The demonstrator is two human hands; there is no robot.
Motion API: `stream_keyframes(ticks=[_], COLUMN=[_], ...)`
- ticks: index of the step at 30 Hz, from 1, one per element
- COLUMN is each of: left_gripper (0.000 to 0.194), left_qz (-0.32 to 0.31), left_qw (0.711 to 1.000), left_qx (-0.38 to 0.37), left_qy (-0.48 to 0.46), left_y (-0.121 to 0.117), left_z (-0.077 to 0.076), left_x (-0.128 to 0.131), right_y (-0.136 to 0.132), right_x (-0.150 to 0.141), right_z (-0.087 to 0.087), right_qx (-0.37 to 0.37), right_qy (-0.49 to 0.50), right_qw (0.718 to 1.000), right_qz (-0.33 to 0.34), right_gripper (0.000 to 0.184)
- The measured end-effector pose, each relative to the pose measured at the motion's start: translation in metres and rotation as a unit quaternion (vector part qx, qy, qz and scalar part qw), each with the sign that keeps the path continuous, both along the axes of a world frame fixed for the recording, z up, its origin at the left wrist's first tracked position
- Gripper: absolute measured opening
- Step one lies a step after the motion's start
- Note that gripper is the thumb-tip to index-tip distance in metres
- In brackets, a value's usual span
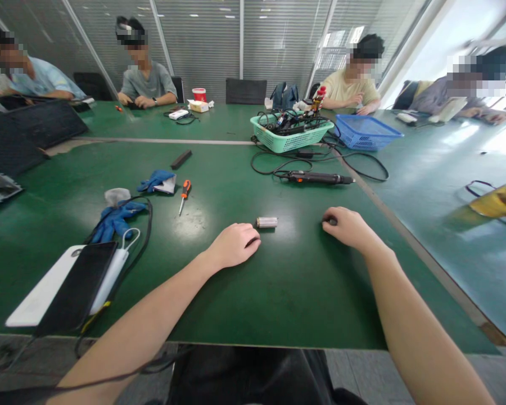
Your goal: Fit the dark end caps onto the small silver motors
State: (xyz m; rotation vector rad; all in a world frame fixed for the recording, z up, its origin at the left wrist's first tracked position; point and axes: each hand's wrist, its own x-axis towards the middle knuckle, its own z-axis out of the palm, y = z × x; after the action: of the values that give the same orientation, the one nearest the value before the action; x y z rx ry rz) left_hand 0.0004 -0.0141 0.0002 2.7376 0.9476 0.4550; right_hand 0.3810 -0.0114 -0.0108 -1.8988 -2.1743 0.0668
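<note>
My left hand (236, 246) rests on the green table with its fingers curled, and something dark shows between thumb and forefinger, too hidden to name. Right by its fingertips lies a small silver metal cylinder (267, 223) on its side, with a dark end towards the hand. Farther right, my right hand (346, 226) is closed on a small dark piece (331, 220), partly covered by the fingers. Beyond both hands, a black electric screwdriver (320, 178) with a cable lies across the table. A screwdriver with an orange handle (186, 189) lies to the left.
At left are blue gloves (114, 222), a phone (78, 289), a white power bank (109, 281) and a dark bar (181, 160). Farther back stand a green basket (293, 140) of tools and cables and a blue basket (369, 135). Several people sit around the table.
</note>
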Motion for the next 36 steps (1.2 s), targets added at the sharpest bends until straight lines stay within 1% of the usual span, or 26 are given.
stream_keyframes(ticks=[3, 6, 11, 16, 20, 22, 24, 25, 27, 29, 31, 33, 36], left_gripper=[0.021, 0.020, 0.020, 0.020, 0.020, 0.019, 0.019, 0.019, 0.020, 0.020, 0.020, 0.019, 0.017], left_qz=[-0.001, -0.002, -0.001, -0.004, -0.001, -0.001, -0.002, -0.003, -0.004, 0.002, 0.017, 0.036, 0.063], left_qw=[1.000, 1.000, 1.000, 1.000, 1.000, 1.000, 1.000, 1.000, 1.000, 1.000, 0.999, 0.998, 0.997], left_qx=[0.000, 0.003, 0.003, 0.001, 0.002, 0.003, 0.004, 0.005, 0.007, 0.013, 0.025, 0.039, 0.044], left_qy=[-0.003, -0.003, -0.002, -0.002, 0.000, 0.001, 0.000, 0.000, 0.004, 0.011, 0.019, 0.025, 0.025], left_y=[0.000, 0.000, 0.001, 0.001, 0.001, 0.001, 0.001, 0.001, 0.001, 0.002, 0.004, 0.006, 0.010], left_z=[0.000, 0.000, -0.002, -0.002, -0.001, -0.001, 0.000, 0.000, 0.000, 0.000, 0.001, 0.001, 0.001], left_x=[-0.001, -0.001, -0.001, -0.001, -0.002, -0.001, -0.001, -0.001, -0.001, -0.001, -0.003, -0.006, -0.009], right_y=[0.000, 0.000, 0.000, 0.001, 0.001, 0.001, -0.001, -0.002, -0.005, -0.009, -0.012, -0.013, -0.011], right_x=[0.018, 0.020, 0.008, 0.003, 0.003, -0.002, -0.015, -0.025, -0.051, -0.081, -0.110, -0.133, -0.155], right_z=[-0.002, -0.003, -0.002, -0.004, -0.005, -0.004, -0.001, 0.000, 0.003, 0.006, 0.008, 0.008, 0.007], right_qx=[-0.018, -0.030, -0.023, -0.021, -0.015, 0.002, 0.038, 0.060, 0.108, 0.134, 0.145, 0.149, 0.118], right_qy=[-0.031, -0.050, -0.058, -0.057, -0.039, -0.028, -0.012, -0.002, 0.030, 0.075, 0.108, 0.120, 0.117], right_qw=[0.997, 0.994, 0.993, 0.991, 0.993, 0.993, 0.993, 0.993, 0.992, 0.988, 0.981, 0.972, 0.964], right_qz=[-0.064, -0.091, -0.105, -0.119, -0.111, -0.112, -0.110, -0.102, -0.061, 0.014, 0.076, 0.133, 0.206], right_gripper=[0.019, 0.020, 0.029, 0.023, 0.028, 0.032, 0.035, 0.034, 0.030, 0.027, 0.029, 0.034, 0.041])
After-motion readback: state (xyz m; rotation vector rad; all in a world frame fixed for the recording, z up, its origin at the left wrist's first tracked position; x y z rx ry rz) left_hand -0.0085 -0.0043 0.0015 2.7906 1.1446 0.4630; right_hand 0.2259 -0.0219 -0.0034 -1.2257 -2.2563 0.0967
